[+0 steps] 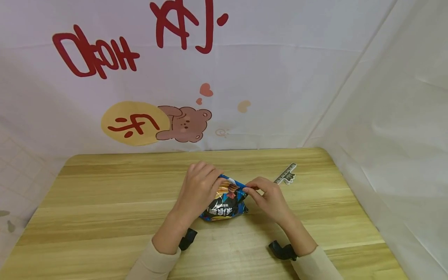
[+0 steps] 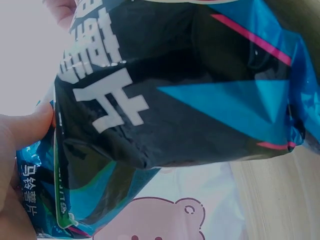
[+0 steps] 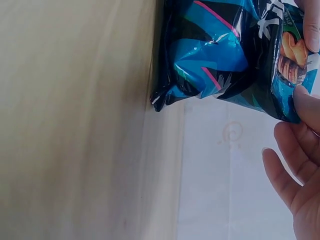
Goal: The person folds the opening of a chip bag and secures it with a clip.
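Observation:
A shiny blue and black bag of potato chips (image 1: 224, 208) stands on the table between both hands, its top edge folded over. My left hand (image 1: 199, 186) grips the left end of that fold, and part of the bag is hidden behind it. In the left wrist view, the thumb presses on the chip bag (image 2: 200, 115). My right hand (image 1: 271, 198) pinches the right end of the fold between thumb and index finger. The right wrist view shows the same pinch at the corner of the bag (image 3: 215, 50), the other fingers loosely bent.
Just beyond the right hand lies a flat piano-key-patterned clip (image 1: 286, 175), partly covered by that hand. The wooden table (image 1: 105, 194) ends at a white cloth backdrop (image 1: 280, 97) printed with a bear and red characters. Black wrist mounts (image 1: 281, 251) sit under the forearms.

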Demonstrator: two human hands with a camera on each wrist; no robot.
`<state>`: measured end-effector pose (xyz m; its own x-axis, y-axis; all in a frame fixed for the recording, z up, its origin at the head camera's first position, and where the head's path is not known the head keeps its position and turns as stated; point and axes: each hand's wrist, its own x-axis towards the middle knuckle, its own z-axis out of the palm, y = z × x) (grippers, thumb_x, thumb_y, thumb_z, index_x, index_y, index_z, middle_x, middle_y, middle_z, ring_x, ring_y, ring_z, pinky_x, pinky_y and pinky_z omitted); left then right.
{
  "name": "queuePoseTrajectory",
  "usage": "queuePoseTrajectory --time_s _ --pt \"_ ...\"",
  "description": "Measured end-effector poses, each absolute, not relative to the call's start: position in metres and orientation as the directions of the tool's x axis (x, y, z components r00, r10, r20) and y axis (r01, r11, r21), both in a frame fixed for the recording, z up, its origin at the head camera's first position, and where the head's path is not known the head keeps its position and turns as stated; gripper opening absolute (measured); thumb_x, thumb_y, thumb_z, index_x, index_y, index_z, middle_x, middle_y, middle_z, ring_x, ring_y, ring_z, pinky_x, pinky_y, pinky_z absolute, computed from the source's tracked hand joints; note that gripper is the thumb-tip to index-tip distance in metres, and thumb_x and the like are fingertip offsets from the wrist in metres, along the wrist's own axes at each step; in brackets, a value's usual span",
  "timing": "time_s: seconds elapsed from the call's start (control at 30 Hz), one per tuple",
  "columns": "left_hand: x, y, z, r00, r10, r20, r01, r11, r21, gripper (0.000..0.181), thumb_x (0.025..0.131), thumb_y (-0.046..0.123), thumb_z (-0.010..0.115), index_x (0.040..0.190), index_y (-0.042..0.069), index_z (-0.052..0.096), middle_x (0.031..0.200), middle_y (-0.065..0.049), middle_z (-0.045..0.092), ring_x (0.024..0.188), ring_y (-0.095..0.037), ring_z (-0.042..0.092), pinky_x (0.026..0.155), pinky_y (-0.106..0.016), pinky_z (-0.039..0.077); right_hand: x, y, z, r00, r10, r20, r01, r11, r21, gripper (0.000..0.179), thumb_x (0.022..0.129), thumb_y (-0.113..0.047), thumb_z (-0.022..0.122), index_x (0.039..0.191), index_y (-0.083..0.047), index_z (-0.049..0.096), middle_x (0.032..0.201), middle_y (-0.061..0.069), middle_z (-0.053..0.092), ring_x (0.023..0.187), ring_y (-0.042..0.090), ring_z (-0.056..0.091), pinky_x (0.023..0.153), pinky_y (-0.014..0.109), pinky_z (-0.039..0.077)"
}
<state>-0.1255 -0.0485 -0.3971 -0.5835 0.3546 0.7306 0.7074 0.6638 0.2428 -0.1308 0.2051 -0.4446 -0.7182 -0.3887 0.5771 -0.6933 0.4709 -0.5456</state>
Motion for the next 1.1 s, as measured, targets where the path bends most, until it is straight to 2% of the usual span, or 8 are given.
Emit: queuePoseTrajectory --time_s 0.13,0.23,0.5,0.6,0.7,0.9,1.1 --pt "-0.125 -0.050 -0.401 -0.568 0.357 0.741 0.720 0.653 0.236 0.012 0.087 0.009 0.085 0.096 0.004 0.078 0.090 -0.004 0.073 0.085 -0.024 0.060 0.074 -0.038 0.043 -0.128 0.204 -0.446 -0.701 -0.397 0.592 -0.706 0.504 -0.497 0.001 0.094 -0.008 0.077 0.093 -0.008 0.077 0.089 -0.004 0.073 0.079 0.010 0.067 0.071 0.028 0.056" --pt "-0.124 -0.051 -0.404 -0.558 0.361 0.747 0.727 0.648 0.230 0.011 0.088 0.009 0.085 0.096 0.004 0.078 0.089 -0.004 0.073 0.083 -0.023 0.059 0.073 -0.037 0.042 -0.125 0.203 -0.446 -0.704 -0.401 0.586 -0.701 0.523 -0.484 0.006 0.097 -0.012 0.075 0.094 -0.008 0.077 0.089 -0.004 0.073 0.080 0.010 0.067 0.070 0.032 0.057" --pt "-0.121 -0.054 -0.408 -0.524 0.385 0.760 0.745 0.640 0.189 0.011 0.088 0.011 0.084 0.095 0.005 0.078 0.087 -0.003 0.072 0.082 -0.023 0.059 0.072 -0.036 0.042 -0.119 0.202 -0.450 -0.718 -0.398 0.571 -0.684 0.554 -0.474 0.009 0.097 -0.015 0.075 0.093 -0.007 0.077 0.090 -0.005 0.073 0.082 0.010 0.067 0.071 0.033 0.057" --pt "-0.122 -0.056 -0.410 -0.505 0.393 0.769 0.756 0.631 0.175 0.012 0.087 0.011 0.085 0.095 0.005 0.078 0.086 -0.003 0.072 0.081 -0.022 0.059 0.070 -0.036 0.041 -0.118 0.202 -0.453 -0.707 -0.396 0.586 -0.694 0.547 -0.467 0.002 0.094 -0.008 0.078 0.093 -0.008 0.077 0.089 -0.004 0.073 0.080 0.010 0.067 0.069 0.037 0.058" --pt "-0.124 -0.057 -0.409 -0.507 0.395 0.766 0.760 0.624 0.181 0.011 0.087 0.010 0.085 0.095 0.005 0.078 0.086 -0.003 0.072 0.080 -0.022 0.059 0.069 -0.035 0.041 -0.120 0.202 -0.453 -0.697 -0.398 0.597 -0.706 0.532 -0.469 0.010 0.089 0.000 0.080 0.091 -0.009 0.076 0.088 -0.004 0.072 0.078 0.010 0.066 0.066 0.042 0.058" --pt "-0.125 -0.057 -0.407 -0.525 0.399 0.752 0.755 0.626 0.195 0.010 0.088 0.009 0.084 0.096 0.006 0.078 0.086 -0.002 0.071 0.081 -0.022 0.058 0.070 -0.036 0.040 -0.123 0.203 -0.454 -0.692 -0.396 0.603 -0.710 0.523 -0.471 0.017 0.086 0.005 0.082 0.091 -0.010 0.076 0.087 -0.004 0.072 0.077 0.009 0.065 0.068 0.036 0.058" --pt "-0.125 -0.056 -0.406 -0.531 0.400 0.747 0.742 0.645 0.182 0.010 0.089 0.011 0.084 0.096 0.006 0.078 0.087 -0.002 0.072 0.082 -0.022 0.059 0.070 -0.035 0.040 -0.124 0.205 -0.453 -0.704 -0.402 0.585 -0.702 0.522 -0.485 0.004 0.092 -0.005 0.079 0.092 -0.008 0.076 0.088 -0.003 0.073 0.078 0.010 0.065 0.067 0.038 0.058"
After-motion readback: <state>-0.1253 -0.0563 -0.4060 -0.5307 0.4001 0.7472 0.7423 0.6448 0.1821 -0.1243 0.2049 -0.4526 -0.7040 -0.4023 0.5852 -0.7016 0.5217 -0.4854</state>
